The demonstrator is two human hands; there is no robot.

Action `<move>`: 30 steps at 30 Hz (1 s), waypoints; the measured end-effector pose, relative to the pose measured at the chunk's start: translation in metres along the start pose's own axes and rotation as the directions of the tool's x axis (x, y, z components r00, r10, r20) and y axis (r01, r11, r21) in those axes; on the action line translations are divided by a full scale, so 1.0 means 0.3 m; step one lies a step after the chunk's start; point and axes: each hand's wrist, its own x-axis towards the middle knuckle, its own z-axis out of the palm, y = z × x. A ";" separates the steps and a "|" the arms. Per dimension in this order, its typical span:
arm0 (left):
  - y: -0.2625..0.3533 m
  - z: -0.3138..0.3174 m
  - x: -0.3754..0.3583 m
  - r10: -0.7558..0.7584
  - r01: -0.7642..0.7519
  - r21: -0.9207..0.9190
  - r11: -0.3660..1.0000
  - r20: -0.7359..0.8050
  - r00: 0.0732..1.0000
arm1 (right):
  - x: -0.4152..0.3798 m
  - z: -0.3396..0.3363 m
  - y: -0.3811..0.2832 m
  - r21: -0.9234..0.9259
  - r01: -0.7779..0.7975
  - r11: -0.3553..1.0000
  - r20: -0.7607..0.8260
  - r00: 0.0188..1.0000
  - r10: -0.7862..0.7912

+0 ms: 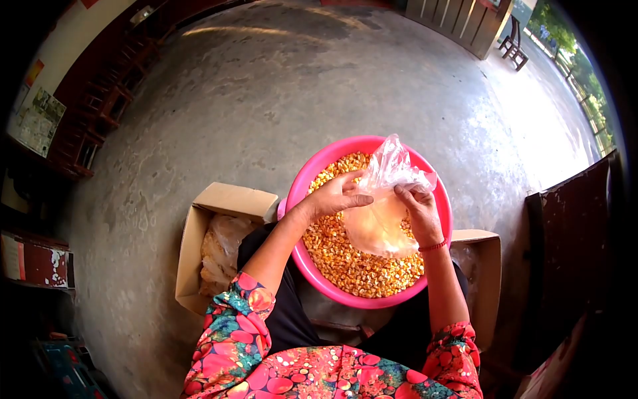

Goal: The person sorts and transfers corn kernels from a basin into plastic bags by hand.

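Note:
A clear plastic bag (379, 223) hangs over a pink basin (307, 174) of loose corn kernels (352, 272). My right hand (421, 209) pinches the bag near its upper right edge, with a red bracelet on the wrist. At the bag's left side is my left hand (334, 195), its thumb and fingers apart, the fingertips close to the plastic. Whether those fingertips touch the bag is hard to tell. The top of the bag is crumpled and stands up above both hands. Orange tones show through its lower part.
An open cardboard box (189, 256) with filled plastic bags (222, 253) stands left of my legs. Another cardboard box (490, 272) is at the right, partly hidden by my arm. Dark wooden furniture (575, 239) rises at the far right. Stools (109, 106) line the left wall.

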 end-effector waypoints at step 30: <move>-0.014 -0.040 0.034 0.162 -0.163 0.009 0.987 -0.158 0.974 | -0.006 -0.050 -0.039 0.086 -0.101 0.991 0.104 0.990 0.092</move>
